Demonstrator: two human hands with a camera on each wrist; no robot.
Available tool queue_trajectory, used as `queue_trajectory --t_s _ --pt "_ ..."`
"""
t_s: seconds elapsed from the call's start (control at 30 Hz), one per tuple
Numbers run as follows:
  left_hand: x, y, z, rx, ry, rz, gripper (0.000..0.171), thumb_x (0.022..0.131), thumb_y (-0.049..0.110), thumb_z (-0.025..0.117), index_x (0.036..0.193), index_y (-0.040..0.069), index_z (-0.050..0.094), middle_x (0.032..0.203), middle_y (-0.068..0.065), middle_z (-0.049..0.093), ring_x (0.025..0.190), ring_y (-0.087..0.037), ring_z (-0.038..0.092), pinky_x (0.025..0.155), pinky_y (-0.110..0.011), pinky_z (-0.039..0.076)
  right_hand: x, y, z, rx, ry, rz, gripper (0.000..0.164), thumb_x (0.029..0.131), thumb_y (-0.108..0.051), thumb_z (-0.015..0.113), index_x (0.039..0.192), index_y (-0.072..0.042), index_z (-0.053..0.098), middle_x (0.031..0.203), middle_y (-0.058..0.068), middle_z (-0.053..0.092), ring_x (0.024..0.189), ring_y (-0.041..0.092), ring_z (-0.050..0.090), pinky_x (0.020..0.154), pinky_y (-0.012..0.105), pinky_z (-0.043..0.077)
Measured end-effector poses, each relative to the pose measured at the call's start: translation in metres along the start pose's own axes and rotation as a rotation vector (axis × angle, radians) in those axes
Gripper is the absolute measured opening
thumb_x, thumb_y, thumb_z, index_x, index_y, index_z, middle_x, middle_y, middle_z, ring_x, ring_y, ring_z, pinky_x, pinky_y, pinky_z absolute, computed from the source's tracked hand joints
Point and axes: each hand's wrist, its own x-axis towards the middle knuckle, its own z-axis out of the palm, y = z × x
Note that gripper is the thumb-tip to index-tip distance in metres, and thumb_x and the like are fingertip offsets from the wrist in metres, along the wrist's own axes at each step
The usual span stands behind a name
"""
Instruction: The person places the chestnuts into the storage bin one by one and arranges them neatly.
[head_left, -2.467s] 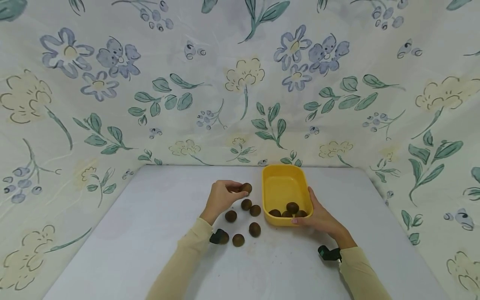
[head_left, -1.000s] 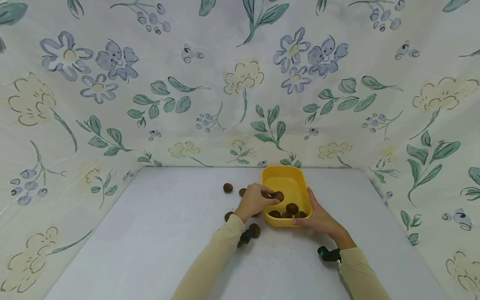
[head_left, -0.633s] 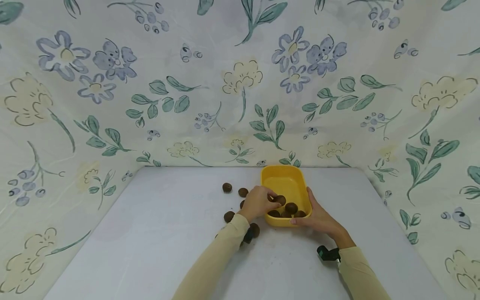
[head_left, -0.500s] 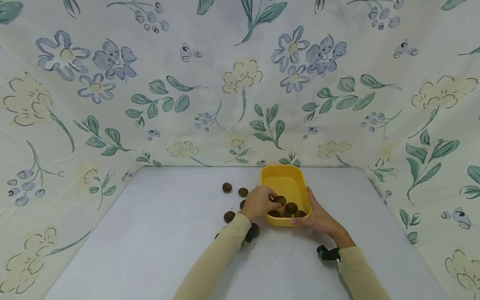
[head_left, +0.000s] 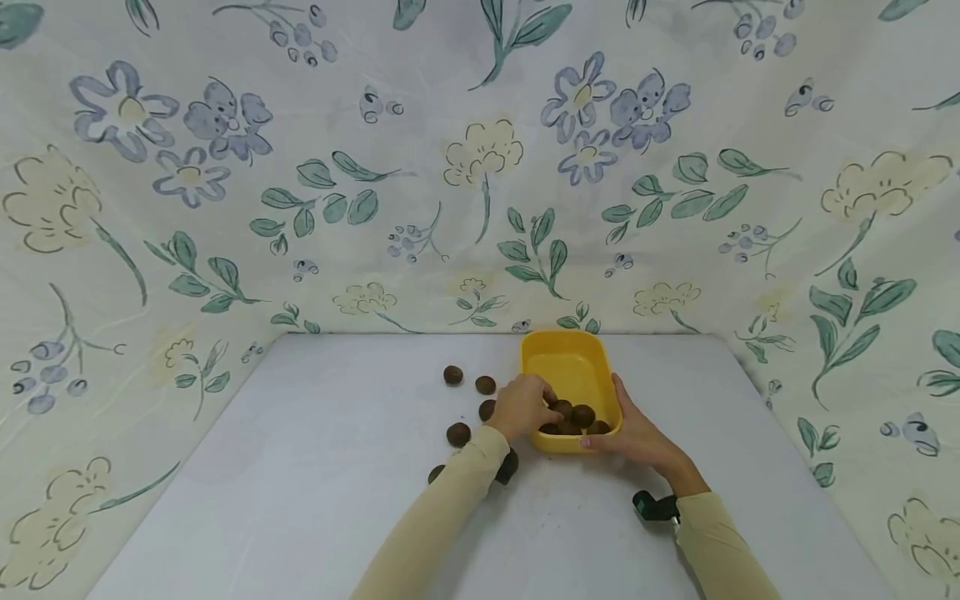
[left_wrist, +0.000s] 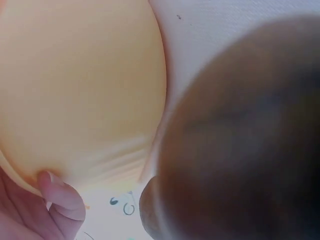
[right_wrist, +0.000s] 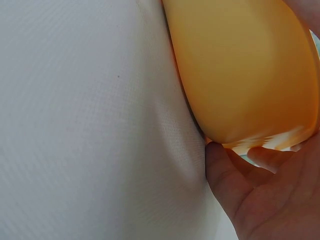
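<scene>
In the head view a yellow plastic box [head_left: 573, 372] stands at the back of the table, with several round brown balls [head_left: 583, 416], fruit- or nut-like, at its near end. My left hand [head_left: 519, 407] reaches over the box's left rim. Its thumb and fingers pinch another brown ball [head_left: 561, 409] low inside, against the others. My right hand [head_left: 637, 433] grips the near right corner, thumb over the near rim and fingers along the right side. In the right wrist view these fingers [right_wrist: 225, 175] lie against the box wall. A blurred brown ball [left_wrist: 240, 140] fills much of the left wrist view.
Several more brown balls [head_left: 458, 434] lie loose on the white table [head_left: 315, 467], left of the box and around my left forearm. My left sleeve partly covers some. Behind the table hangs a flowered cloth [head_left: 420, 208]. A dark wrist camera [head_left: 654, 506] sits below my right hand.
My left hand has carried a brown ball from the loose group rightward into the box and lowered it toward the near end. My right hand keeps its grip on the corner.
</scene>
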Motion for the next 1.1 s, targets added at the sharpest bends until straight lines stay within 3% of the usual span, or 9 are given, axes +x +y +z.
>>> queue_trajectory --t_s 0.27,0.87,1.0,1.1 --pt "0.0021 0.0035 0.0026 -0.005 -0.019 -0.039 0.017 0.084 0.027 0.087 0.093 0.013 0.082 0.091 0.003 0.079 0.076 -0.009 0.064 0.072 -0.026 0.058 -0.0009 -0.0004 -0.0006 0.001 0.003 0.003 0.14 0.074 -0.054 0.088 0.165 -0.024 -0.014 0.176 0.013 0.005 0.158 0.041 0.02 0.124 0.069 0.018" --pt "0.0034 0.0029 0.0047 0.032 -0.056 -0.065 0.023 0.084 0.029 0.087 0.102 0.015 0.081 0.1 0.002 0.079 0.084 -0.013 0.065 0.085 -0.034 0.058 -0.0014 -0.0028 0.0002 -0.016 -0.002 0.011 0.14 0.075 -0.053 0.087 0.165 -0.021 -0.016 0.176 0.015 0.002 0.16 0.043 0.015 0.124 0.069 0.016" --pt "0.0003 0.0018 0.0068 0.034 0.006 -0.031 0.028 0.086 0.032 0.085 0.107 0.014 0.081 0.109 0.002 0.08 0.098 -0.018 0.071 0.1 -0.042 0.054 -0.0022 -0.0034 -0.0001 -0.012 -0.001 0.018 0.141 0.075 -0.053 0.087 0.165 -0.021 -0.016 0.176 0.016 0.002 0.16 0.043 0.015 0.124 0.069 0.016" --pt "-0.0039 0.0004 0.0075 0.027 0.075 0.01 0.034 0.086 0.036 0.084 0.112 0.014 0.081 0.115 0.001 0.079 0.114 -0.022 0.07 0.117 -0.056 0.039 -0.0019 -0.0037 0.0001 -0.012 -0.006 0.02 0.141 0.075 -0.053 0.087 0.165 -0.021 -0.017 0.176 0.016 0.002 0.159 0.044 0.015 0.124 0.07 0.017"
